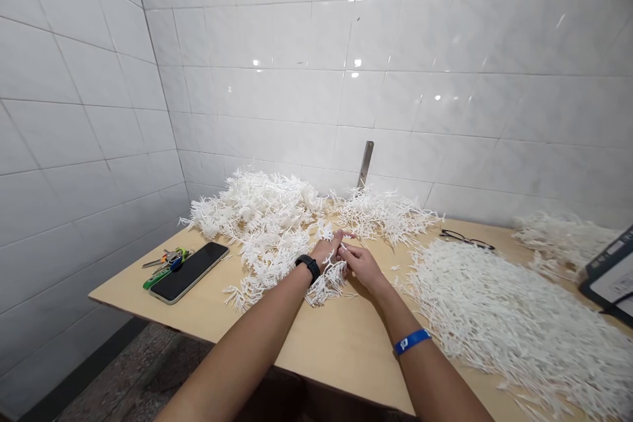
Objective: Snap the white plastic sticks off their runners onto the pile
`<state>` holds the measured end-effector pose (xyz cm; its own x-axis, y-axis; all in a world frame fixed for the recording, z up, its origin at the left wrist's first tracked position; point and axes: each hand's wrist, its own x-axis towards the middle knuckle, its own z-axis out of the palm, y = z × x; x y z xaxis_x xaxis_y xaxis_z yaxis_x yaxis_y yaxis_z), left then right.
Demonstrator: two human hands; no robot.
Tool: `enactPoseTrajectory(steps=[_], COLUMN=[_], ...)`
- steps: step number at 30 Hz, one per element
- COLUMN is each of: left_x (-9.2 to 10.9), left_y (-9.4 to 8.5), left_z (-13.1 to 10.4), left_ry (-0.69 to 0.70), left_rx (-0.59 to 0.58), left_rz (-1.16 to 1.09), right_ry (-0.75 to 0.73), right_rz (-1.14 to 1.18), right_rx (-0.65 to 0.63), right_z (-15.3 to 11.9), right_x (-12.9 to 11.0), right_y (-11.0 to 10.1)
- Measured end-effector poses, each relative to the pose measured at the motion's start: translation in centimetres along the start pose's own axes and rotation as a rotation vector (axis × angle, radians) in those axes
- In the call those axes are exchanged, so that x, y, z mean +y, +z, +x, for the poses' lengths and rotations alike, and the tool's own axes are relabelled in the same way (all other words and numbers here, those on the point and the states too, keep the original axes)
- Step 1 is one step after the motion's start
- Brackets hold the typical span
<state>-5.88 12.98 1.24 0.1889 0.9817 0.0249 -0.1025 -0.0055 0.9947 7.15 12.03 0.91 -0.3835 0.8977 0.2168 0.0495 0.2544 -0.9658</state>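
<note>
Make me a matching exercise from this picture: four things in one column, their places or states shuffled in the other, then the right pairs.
Things
1. Phone
2. Glasses
3. Wristband
4. Left hand

Places and states
A. Blue, worn on the right forearm
B. Close to the right hand, with a dark strap at its wrist
C. Lying on the table behind a large pile of white strands
D. Screen dark, beside the keys

Pairs: 1-D, 2-C, 3-A, 4-B
</note>
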Motion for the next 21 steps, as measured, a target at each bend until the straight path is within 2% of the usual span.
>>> enactPoseTrajectory(steps=[4,6,8,10,13,15,18,20,21], left_x=[0.0,0.0,0.0,0.1,0.5,0.7,0.6,0.4,0.4], left_y=[-0.4,-0.8,-1.2,-1.3,-1.1,-0.9,-0.8,-0.9,-0.9], left_z=[0.5,0.9,1.0,0.9,0.4,0.2,0.2,0.2,0.2], left_ry=[-0.044,-0.068,-0.056,-0.033,-0.036,-0.054,-0.062,-0.039,-0.017], left_rx=[0.117,0.191,0.217,0.174,0.088,0.059,0.050,0.035,0.020], left_rz=[0.036,-0.053,-0.178,-0.267,-0.290,-0.260,-0.204,-0.198,-0.201], right_ry=[0.012,0.010,-0.022,-0.075,-0.076,0.008,0.051,-0.059,-0.127], right_rz=[0.043,0.047,0.052,0.098,0.088,-0.111,-0.453,-0.539,-0.530], right_rx=[-0.055,-0.079,-0.035,0.184,0.762,1.063,1.259,1.275,1.223], right_z=[-0.4,-0.5,-0.4,-0.2,0.2,0.3,0.0,-0.3,-0.4], right_x=[-0.4,-0.5,-0.5,-0.4,0.2,0.6,0.5,0.1,-0.2], right_y=[0.6,1.1,1.2,0.6,-2.0,-4.0,-5.7,-5.4,-4.9])
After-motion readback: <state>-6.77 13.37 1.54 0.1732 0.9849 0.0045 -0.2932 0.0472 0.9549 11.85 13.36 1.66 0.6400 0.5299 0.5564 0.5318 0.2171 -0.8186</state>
